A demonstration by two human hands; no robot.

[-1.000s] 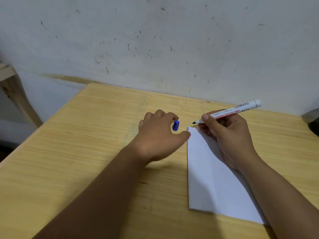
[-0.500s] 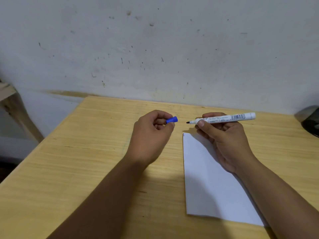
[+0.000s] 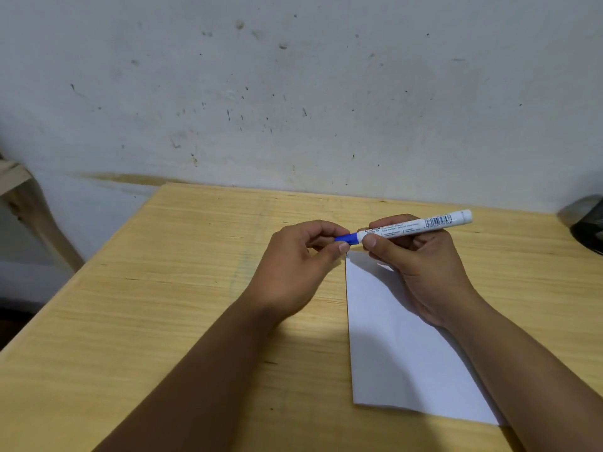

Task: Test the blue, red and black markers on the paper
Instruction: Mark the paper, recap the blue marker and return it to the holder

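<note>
A white-barrelled marker (image 3: pixel 414 226) with a barcode lies almost level in my right hand (image 3: pixel 424 265), just above the far end of the white paper (image 3: pixel 401 350). Its blue cap (image 3: pixel 347 238) sits over the tip, pinched between thumb and fingers of my left hand (image 3: pixel 293 272). Both hands meet at the cap, over the paper's top left corner. The paper lies flat on the wooden table (image 3: pixel 182 288), partly under my right wrist. No red or black marker is in view.
A stained white wall (image 3: pixel 293 93) rises right behind the table's far edge. A dark object (image 3: pixel 587 226) sits at the table's far right edge. A wooden frame (image 3: pixel 23 203) stands off the table's left side.
My left hand brought the blue cap rightward onto the marker's tip; before, cap and tip were apart. The marker has levelled out.
</note>
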